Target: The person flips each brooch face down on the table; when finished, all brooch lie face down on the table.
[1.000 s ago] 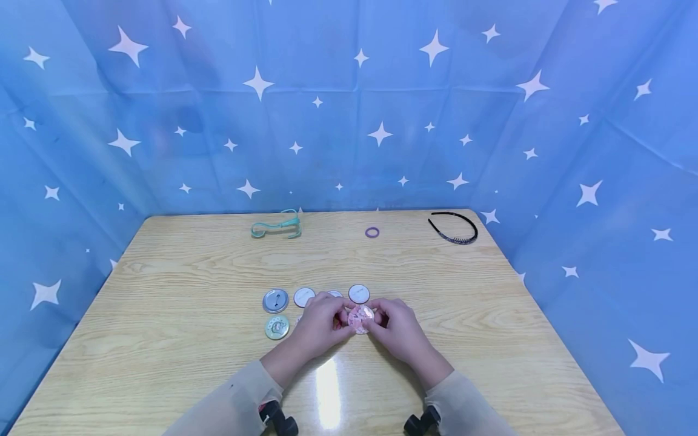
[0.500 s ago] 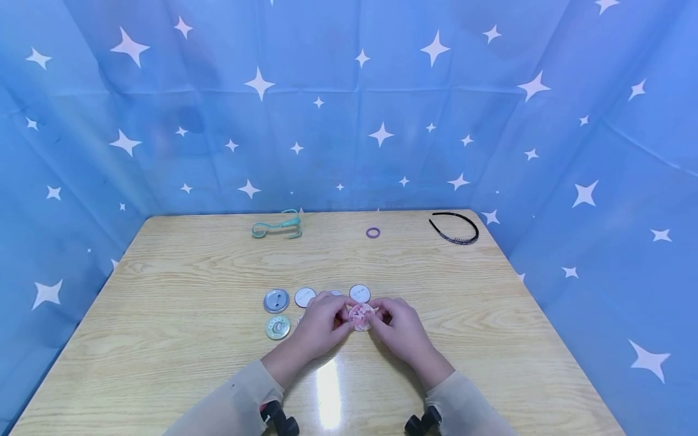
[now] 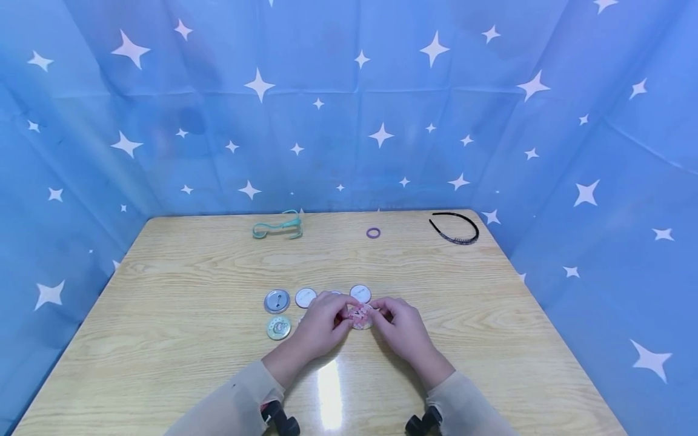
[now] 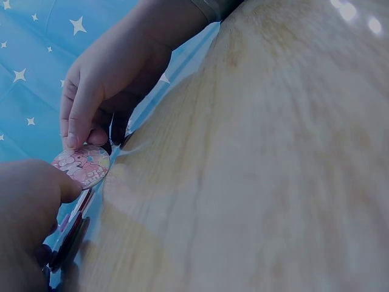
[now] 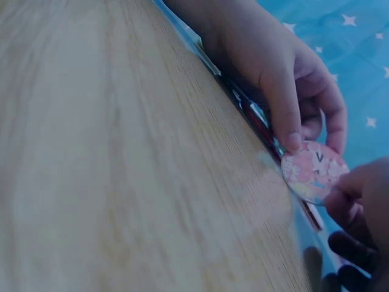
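On your left, the silver badge [image 3: 277,301] lies just beyond the green badge [image 3: 279,327]. To their right, your left hand [image 3: 323,322] pinches the left edge of the pink badge [image 3: 360,317]. That badge is between your hands, round, with no long axis and neither hand nearer; whether it touches the table [image 3: 180,339] is hard to tell. Your right hand [image 3: 402,330] pinches its right edge.
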